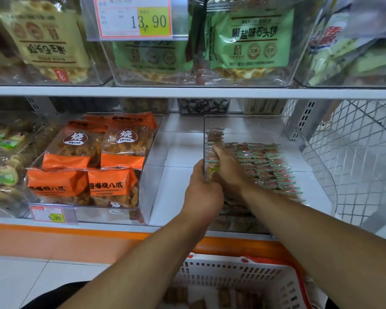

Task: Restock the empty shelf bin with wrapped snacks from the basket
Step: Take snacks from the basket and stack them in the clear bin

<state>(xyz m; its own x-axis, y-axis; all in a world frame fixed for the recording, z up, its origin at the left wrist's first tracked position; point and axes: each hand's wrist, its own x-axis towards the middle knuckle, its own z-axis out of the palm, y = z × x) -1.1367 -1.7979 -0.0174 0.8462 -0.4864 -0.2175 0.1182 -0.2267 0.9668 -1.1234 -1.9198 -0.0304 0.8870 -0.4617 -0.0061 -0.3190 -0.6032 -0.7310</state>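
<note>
Both hands work the clear shelf bin (250, 121): left hand (202, 192) grips its side wall, steadying it, while right hand (226, 166) clutches wrapped snacks (270, 166), best pressed flat into rows.

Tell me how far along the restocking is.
Done: rows of wrapped snacks already fill much of the clear bin. In hand: the left hand and right hand press a stack against its left wall. Left: some packs remain in the basket.

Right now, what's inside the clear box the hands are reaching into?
The clear box holds rows of small wrapped snacks with red and green wrappers. The left hand and right hand cover the snacks near the front left corner, so those are hidden.
</note>
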